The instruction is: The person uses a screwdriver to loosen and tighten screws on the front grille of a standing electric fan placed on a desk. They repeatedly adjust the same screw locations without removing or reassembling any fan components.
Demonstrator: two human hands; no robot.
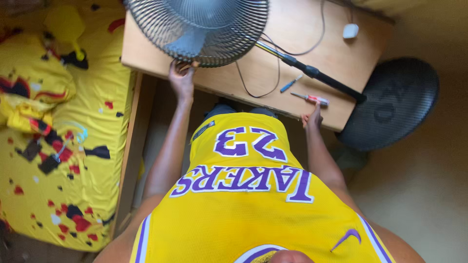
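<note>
Two bare hands reach forward to a wooden table [312,29] seen from above, over the front of a yellow sleeveless shirt [243,204] with purple trim. Far to the left lies a bed covered in a yellow sheet [73,146] with red and black patches, and a yellow paddle-shaped thing [66,24] rests near its top. Next comes the left hand [181,78], raised to the near edge of the table, its fingers curled up against the lower rim of the fan's dark wire grille [195,27]; it looks to be gripping the rim, though the fingertips are partly hidden by the wires. The fan lies on its side across the table, its grille hanging over the left part of the tabletop and its black pole [312,72] running rightward to the round black base [390,102], which overhangs the table's right edge. A thin dark cord [278,73] loops under the pole. A small blue-handled tool [291,84] and a red-handled screwdriver [312,99] lie just beside each other near the front edge. The right hand [312,118] rests open on that edge, fingers just short of the screwdriver, holding nothing. A small white plug [350,30] sits at the far right.
</note>
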